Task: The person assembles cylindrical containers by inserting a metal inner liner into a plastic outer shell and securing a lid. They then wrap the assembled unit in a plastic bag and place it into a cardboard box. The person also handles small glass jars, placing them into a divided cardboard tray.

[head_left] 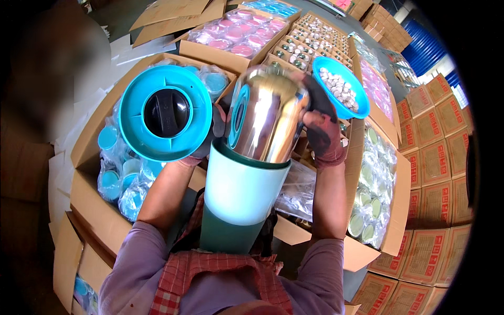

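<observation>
My left hand (217, 126), in a dark glove, is closed on a turquoise round flask base (134, 126) with a black knob at its centre. Most of those fingers are hidden behind it. My right hand (325, 123), also gloved, grips a shiny silver vacuum flask liner (273, 118) by its side and rounded upper end. The liner tilts, its lower end inside the rim of a flask body (244, 191). That body is pale turquoise above and dark green below, upright in front of my apron. The turquoise base is mirrored in the liner.
A blue bowl (362, 107) of small whitish discs is beyond my right hand. Open cartons hold bagged turquoise parts (109, 178) at left, green parts (370, 199) at right and pink parts (239, 31) at the back. Stacked cartons (433, 157) line the far right.
</observation>
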Demonstrator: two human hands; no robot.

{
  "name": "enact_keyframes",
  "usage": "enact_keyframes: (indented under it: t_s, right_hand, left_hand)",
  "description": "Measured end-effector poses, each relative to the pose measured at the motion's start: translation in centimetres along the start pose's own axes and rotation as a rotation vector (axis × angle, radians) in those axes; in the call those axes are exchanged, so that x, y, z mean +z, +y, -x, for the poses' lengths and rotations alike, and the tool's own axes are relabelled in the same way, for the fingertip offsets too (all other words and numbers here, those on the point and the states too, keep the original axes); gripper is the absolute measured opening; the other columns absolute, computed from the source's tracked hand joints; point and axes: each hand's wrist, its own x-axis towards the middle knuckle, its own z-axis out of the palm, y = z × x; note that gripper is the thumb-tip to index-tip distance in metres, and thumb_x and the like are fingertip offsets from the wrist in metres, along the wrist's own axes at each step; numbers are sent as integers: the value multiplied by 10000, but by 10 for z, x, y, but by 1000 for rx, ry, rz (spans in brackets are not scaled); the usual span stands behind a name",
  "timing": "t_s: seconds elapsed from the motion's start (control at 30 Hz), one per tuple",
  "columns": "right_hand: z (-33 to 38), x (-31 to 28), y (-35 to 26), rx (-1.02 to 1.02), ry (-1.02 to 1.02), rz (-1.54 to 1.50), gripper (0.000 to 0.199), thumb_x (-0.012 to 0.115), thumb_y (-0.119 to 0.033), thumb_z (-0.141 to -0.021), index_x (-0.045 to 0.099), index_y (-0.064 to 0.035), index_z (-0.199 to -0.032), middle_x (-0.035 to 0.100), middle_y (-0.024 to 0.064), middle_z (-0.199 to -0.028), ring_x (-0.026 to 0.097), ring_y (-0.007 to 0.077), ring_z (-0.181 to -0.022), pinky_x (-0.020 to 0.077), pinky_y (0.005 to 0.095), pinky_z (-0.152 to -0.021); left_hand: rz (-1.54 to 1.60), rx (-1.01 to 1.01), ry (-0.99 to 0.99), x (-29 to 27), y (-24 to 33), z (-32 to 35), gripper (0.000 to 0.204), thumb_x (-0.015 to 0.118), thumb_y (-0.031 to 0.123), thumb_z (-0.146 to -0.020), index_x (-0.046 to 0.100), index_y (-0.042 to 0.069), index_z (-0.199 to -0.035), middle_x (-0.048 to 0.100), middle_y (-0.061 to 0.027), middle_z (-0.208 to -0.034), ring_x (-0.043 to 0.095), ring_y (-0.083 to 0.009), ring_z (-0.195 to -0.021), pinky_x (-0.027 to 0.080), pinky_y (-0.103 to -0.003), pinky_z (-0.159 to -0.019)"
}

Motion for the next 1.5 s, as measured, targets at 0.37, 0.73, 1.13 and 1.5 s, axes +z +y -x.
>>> enact_keyframes:
  t_s: [0.37,0.73,1.13,1.5]
  right_hand:
    - [6,26,-11,261,-687,479,361,712,-191,-644,630,-61,-970,654,73,-875,620,189,-799,474,290,-720]
    - [31,38,40,262,129,-362,301,549,-286,-840,617,-16,-955,637,94,-947,605,184,-875,484,297,-776]
    - [40,29,76,320,118,-537,184,511,-190,-782,548,-16,-737,545,54,-698,504,145,-671,410,255,-642]
    - [42,28,53,7,242,-123,522,454,-472,-894,557,-7,-1106,592,117,-1093,545,224,-1034,401,335,-922]
  left_hand:
    - [1363,-771,-162,-16,-18,1,645,401,551,-872,363,94,-1326,415,-133,-1327,416,-315,-1208,377,-530,-969]
    - [588,-146,-74,-32,8,17,701,751,449,-631,561,-40,-1096,596,-133,-1039,566,-229,-919,436,-342,-837]
    - [296,88,-468,-24,47,-19,364,761,296,-656,644,27,-871,626,-130,-851,551,-296,-733,448,-350,-668]
    - [401,-74,-691,-29,40,-39,459,671,404,-712,635,3,-933,608,-129,-802,610,-250,-706,470,-323,-623]
